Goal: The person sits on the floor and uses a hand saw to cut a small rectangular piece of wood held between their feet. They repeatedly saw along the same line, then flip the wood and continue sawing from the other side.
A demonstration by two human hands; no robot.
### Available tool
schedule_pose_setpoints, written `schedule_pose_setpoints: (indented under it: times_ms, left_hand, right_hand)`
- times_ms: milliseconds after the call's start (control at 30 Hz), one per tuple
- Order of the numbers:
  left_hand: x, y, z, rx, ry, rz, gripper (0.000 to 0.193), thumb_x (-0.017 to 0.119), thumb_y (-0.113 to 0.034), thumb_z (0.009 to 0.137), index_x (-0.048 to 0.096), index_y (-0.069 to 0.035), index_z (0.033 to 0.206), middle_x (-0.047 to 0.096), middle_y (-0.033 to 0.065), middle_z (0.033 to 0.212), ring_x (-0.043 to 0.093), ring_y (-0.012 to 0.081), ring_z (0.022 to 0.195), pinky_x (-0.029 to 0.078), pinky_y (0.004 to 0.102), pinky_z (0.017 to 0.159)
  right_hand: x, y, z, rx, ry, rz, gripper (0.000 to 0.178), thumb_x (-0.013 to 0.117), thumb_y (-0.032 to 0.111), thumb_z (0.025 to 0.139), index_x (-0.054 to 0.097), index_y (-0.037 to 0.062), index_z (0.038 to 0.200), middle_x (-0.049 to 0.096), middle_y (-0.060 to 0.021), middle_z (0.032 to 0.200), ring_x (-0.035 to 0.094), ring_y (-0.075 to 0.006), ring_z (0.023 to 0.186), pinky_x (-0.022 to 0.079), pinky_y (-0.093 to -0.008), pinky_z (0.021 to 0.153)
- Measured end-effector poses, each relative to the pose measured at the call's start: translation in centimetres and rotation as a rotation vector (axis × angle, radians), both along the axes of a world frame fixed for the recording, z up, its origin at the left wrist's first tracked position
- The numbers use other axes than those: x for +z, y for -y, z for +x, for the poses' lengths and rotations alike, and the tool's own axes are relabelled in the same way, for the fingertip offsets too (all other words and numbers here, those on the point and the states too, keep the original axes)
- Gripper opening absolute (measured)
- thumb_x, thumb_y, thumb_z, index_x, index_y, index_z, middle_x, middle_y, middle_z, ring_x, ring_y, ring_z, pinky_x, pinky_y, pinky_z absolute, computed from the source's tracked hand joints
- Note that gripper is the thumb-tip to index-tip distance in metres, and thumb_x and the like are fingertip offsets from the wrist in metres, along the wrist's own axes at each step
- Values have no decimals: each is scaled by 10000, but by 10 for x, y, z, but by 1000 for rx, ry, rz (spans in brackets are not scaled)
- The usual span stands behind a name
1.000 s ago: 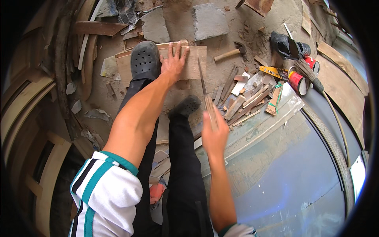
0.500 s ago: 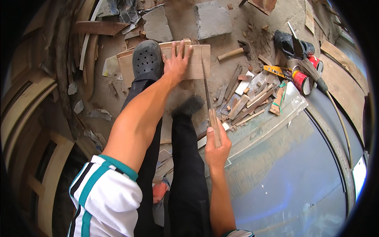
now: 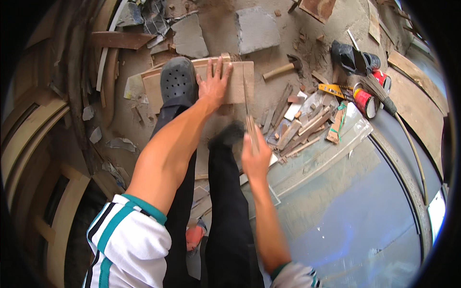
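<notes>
My left hand [image 3: 213, 87] lies with its fingers spread on a flat light-brown wooden board [image 3: 235, 81]. A dark clog [image 3: 178, 79] on my foot presses on the same board, left of that hand. My right hand [image 3: 255, 156] is wrapped round the wooden handle of a handsaw [image 3: 250, 126]. The saw's thin blade points away from me and meets the board near its right end, where a narrow line runs across it. Another piece of wood [image 3: 211, 59] shows along the board's far edge.
Right of the board lie a hammer [image 3: 280, 70] and a heap of wood offcuts [image 3: 307, 125]. Beyond them stand a red can [image 3: 365, 103] and a brush [image 3: 382, 93]. A large glass sheet [image 3: 326, 206] covers the lower right. Concrete slabs [image 3: 258, 31] lie at the far side; wooden frames [image 3: 36, 137] stand left.
My right hand and the saw have moved forward and slightly left, the handle now nearer the board. My left hand and the clog stay on the board.
</notes>
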State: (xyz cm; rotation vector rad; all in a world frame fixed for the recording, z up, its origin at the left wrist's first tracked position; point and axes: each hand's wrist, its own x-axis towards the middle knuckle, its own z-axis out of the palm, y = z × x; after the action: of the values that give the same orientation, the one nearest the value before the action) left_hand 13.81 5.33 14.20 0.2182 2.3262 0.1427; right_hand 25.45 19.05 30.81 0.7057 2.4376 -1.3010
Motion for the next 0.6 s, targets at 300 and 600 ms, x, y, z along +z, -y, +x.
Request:
schedule_pose_setpoints:
  times_ms: [300,600]
  left_hand:
    - [-16,11,9,-40,-98,-21,1262,883,-95,687,80,-293,1640,-39,86,1716,34,396,1567,346,685,1127]
    - [-4,3,4,-60,-41,4,1085,756,-87,809,95,-319,1637,-32,50,1720,26,378,1571,316,691,1137]
  right_hand:
    - [48,-3,-4,26,-5,-7,394,615,155,964,619,-83,1278,692,-322,1082,705,-428,1009,552,-429,841]
    - [-17,-11,-38,37,8,-24,351,573,187,987,640,-41,1245,699,-300,1020,683,-463,953,537,-440,825]
